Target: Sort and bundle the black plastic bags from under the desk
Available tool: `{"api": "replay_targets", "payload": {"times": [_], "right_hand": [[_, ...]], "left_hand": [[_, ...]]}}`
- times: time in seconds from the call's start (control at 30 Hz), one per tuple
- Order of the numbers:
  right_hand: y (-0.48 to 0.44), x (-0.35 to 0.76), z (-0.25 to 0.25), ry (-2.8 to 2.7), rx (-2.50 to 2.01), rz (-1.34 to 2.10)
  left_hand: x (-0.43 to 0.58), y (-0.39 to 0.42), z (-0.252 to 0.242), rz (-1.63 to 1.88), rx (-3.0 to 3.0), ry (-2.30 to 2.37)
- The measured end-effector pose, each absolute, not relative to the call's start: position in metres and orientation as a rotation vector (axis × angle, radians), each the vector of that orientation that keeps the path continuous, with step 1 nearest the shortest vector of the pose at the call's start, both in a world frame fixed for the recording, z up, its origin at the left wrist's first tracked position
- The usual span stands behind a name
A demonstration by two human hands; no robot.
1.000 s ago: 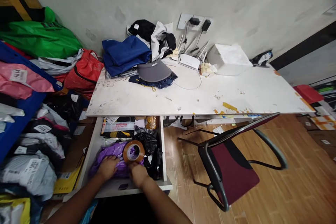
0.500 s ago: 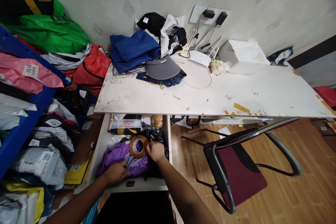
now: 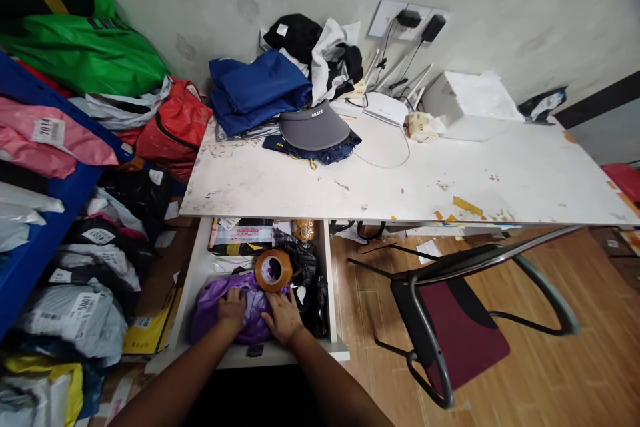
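Observation:
A purple plastic package [image 3: 207, 310] lies in the front of the pulled-out drawer [image 3: 190, 287]. My left hand [image 3: 231, 310] rests on top of it, fingers stretched forward. Over its right side my right hand [image 3: 283, 315] lies with the fingers spread, the tips just below a roll of brown packing tape [image 3: 273, 270]. The tape sits tilted at the package's back edge. Black plastic bags [image 3: 300, 257] fill the drawer's right side. Behind the tape is a flat package with a white and red label [image 3: 243, 235].
The white desk [image 3: 400, 180] above the drawer bears a grey visor [image 3: 315, 128], a blue cloth bag [image 3: 260, 90] and a router [image 3: 385, 109]. Labelled parcels [image 3: 83, 320] crowd the blue shelf [image 3: 75, 193] on the left. A chair [image 3: 455, 327] stands at the right.
My right hand has let go of the tape roll and moved down onto the purple package. The roll sits slightly further right and back. My left hand has moved further onto the package.

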State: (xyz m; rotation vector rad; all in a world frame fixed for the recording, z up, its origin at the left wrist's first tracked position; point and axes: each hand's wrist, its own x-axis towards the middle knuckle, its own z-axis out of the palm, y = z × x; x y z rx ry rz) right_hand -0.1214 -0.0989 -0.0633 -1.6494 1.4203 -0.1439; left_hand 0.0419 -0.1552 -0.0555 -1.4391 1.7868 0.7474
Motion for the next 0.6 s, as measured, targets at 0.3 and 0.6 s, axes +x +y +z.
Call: {"api": "replay_targets", "payload": {"times": [0.3,0.6], "right_hand": [[-0.119,-0.119,-0.058,1.456,-1.689,0.138],[-0.105,-0.131,-0.061,1.36,-1.631,0.298]], "left_hand": [[0.061,-0.159,-0.031,0.896,-1.136,1.894],[0.068,-0.145,-0.007,1.004,-1.056,1.964]]}}
